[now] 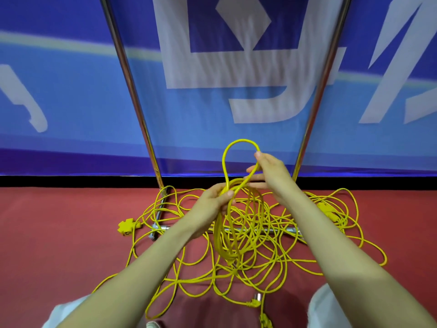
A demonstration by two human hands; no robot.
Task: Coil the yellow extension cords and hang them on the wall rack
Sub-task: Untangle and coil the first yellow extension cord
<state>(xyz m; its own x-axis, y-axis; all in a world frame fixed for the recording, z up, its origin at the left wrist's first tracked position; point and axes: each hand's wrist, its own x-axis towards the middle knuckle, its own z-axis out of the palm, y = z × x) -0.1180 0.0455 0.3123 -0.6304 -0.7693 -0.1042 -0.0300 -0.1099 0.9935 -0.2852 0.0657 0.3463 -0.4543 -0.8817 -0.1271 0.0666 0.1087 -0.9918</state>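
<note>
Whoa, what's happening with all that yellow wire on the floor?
A person is coiling a yellow extension cord. Their left hand grips the hanging loops already gathered, and their right hand holds a fresh loop raised above them. Most of the cord lies in a tangled heap on the red floor, around the feet of a metal rack.
</note>
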